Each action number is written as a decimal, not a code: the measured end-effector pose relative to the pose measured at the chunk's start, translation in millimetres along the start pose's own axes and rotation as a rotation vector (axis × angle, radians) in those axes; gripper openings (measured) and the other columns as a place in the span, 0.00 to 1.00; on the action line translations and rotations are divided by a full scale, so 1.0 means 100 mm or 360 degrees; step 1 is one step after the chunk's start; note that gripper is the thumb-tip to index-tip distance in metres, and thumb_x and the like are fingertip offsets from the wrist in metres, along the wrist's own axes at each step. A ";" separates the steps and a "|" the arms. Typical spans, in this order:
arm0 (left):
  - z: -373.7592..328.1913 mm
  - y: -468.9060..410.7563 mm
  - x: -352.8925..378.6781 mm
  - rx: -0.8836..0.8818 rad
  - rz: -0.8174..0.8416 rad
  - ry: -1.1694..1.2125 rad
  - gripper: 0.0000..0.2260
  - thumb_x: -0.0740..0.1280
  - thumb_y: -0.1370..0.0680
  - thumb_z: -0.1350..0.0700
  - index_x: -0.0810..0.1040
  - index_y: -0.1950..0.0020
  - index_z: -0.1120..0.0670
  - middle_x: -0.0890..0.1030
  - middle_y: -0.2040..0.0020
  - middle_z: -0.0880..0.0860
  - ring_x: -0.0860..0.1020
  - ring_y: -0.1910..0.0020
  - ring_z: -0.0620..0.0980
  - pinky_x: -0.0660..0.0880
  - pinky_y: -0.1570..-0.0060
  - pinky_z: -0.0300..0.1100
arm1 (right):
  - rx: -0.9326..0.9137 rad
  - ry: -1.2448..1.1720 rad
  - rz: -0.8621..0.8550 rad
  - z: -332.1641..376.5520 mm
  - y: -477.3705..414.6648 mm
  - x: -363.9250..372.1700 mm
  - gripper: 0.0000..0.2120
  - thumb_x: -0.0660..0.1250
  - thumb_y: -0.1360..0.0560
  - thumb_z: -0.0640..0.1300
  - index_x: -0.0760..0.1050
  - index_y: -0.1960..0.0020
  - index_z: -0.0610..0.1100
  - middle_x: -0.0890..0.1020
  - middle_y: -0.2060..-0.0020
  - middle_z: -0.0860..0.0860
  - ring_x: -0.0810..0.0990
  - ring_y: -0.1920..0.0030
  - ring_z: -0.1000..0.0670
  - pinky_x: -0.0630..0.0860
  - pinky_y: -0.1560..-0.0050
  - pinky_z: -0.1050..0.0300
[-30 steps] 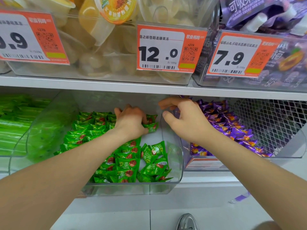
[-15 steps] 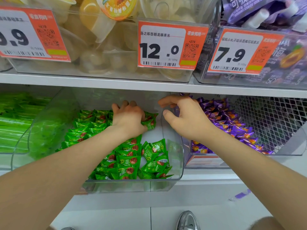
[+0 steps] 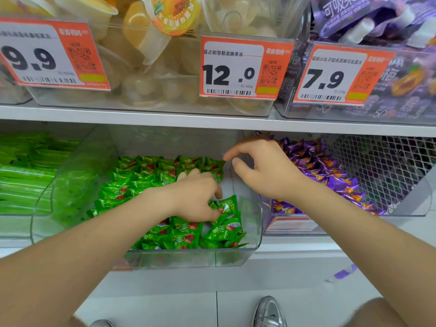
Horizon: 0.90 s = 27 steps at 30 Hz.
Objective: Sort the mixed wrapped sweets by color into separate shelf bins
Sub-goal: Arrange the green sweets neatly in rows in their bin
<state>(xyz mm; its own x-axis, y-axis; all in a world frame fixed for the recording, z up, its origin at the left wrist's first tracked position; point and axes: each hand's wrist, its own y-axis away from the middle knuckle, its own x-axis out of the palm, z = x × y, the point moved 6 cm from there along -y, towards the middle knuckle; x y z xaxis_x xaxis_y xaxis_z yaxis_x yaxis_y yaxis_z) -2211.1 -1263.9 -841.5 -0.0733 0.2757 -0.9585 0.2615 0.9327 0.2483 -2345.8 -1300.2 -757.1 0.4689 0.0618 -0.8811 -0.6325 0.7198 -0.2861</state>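
Observation:
Green wrapped sweets fill a clear bin on the lower shelf. My left hand is down in this bin near its front right. Its fingers and thumb curl round a green sweet. Purple wrapped sweets lie in the neighbouring clear bin to the right. My right hand hovers over the wall between the two bins. Its fingers are loosely bent, thumb and forefinger apart, and it holds nothing.
Green stick packs fill the bin at far left. The upper shelf carries bins of jelly cups with price tags and hangs low over the bins. Wire mesh backs the purple bin. A purple scrap and my shoe are on the floor below.
My left hand has drawn back from the rear of the green bin toward its front right. My right hand has stayed over the divider, its fingers a little more spread.

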 end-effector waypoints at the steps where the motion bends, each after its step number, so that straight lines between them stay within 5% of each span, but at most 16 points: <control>1: -0.01 0.00 0.04 0.0002 0.0053 -0.0142 0.22 0.69 0.22 0.42 0.77 0.30 0.46 0.73 0.38 0.52 0.68 0.37 0.57 0.68 0.41 0.54 | -0.0009 0.0004 0.0035 0.02 0.01 0.01 0.12 0.66 0.20 0.43 0.86 0.43 0.52 0.77 0.70 0.58 0.76 0.64 0.65 0.65 0.62 0.76; 7: -0.01 -0.01 0.00 0.0003 -0.0108 -0.0162 0.16 0.73 0.24 0.42 0.82 0.39 0.46 0.74 0.54 0.48 0.67 0.39 0.55 0.61 0.50 0.51 | -0.0090 0.0035 0.0199 0.10 0.06 0.03 0.10 0.67 0.21 0.43 0.86 0.45 0.52 0.82 0.61 0.61 0.76 0.62 0.66 0.66 0.58 0.76; 11: 0.00 0.04 -0.13 -0.0021 -0.0223 0.0024 0.15 0.77 0.27 0.40 0.81 0.46 0.45 0.72 0.57 0.43 0.69 0.41 0.52 0.65 0.44 0.51 | -0.0051 0.0135 0.0263 0.07 0.04 0.06 0.11 0.65 0.22 0.47 0.84 0.44 0.55 0.86 0.55 0.57 0.77 0.58 0.57 0.77 0.47 0.52; 14: 0.03 0.14 -0.31 0.0023 -0.0314 0.0351 0.12 0.79 0.27 0.45 0.79 0.53 0.47 0.78 0.56 0.44 0.77 0.48 0.47 0.74 0.45 0.48 | -0.0099 0.0204 0.0269 0.13 0.06 0.05 0.11 0.67 0.23 0.48 0.83 0.43 0.56 0.85 0.56 0.60 0.81 0.52 0.52 0.78 0.42 0.47; 17: 0.09 0.28 -0.43 -0.0020 -0.0326 0.0959 0.10 0.79 0.25 0.52 0.80 0.53 0.51 0.85 0.58 0.49 0.82 0.61 0.41 0.78 0.57 0.40 | -0.0160 0.0162 0.0286 0.19 0.08 0.06 0.16 0.67 0.25 0.60 0.82 0.41 0.56 0.85 0.55 0.61 0.84 0.49 0.54 0.78 0.39 0.45; 20: 0.11 0.41 -0.46 -0.0086 -0.0267 0.1588 0.08 0.77 0.23 0.61 0.80 0.47 0.58 0.87 0.56 0.57 0.86 0.59 0.47 0.84 0.56 0.43 | -0.0151 0.0054 0.0335 0.20 0.09 0.08 0.20 0.68 0.25 0.68 0.84 0.43 0.55 0.87 0.55 0.57 0.85 0.50 0.57 0.80 0.42 0.48; 24: 0.11 0.49 -0.53 -0.0099 -0.0282 0.1836 0.09 0.75 0.23 0.62 0.80 0.44 0.61 0.87 0.54 0.62 0.87 0.55 0.52 0.85 0.52 0.47 | -0.0047 -0.0150 0.0171 0.14 0.03 -0.03 0.11 0.77 0.27 0.59 0.86 0.52 0.52 0.86 0.67 0.57 0.84 0.63 0.59 0.80 0.53 0.56; 27: 0.17 0.48 -0.55 -0.0107 -0.0302 0.1908 0.11 0.77 0.24 0.62 0.81 0.46 0.64 0.87 0.53 0.62 0.88 0.54 0.54 0.85 0.51 0.48 | -0.0031 -0.0182 0.0070 0.11 0.02 -0.02 0.07 0.78 0.26 0.54 0.86 0.54 0.51 0.79 0.76 0.60 0.76 0.72 0.58 0.71 0.63 0.64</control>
<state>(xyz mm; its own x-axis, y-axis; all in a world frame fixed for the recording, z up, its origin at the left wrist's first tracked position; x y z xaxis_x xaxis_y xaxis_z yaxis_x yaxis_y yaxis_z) -2178.0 -1238.3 -779.7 -0.9578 0.1402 -0.2511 0.1021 0.9820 0.1589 -2341.5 -1291.5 -751.7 0.5071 0.1723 -0.8445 -0.6654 0.7010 -0.2566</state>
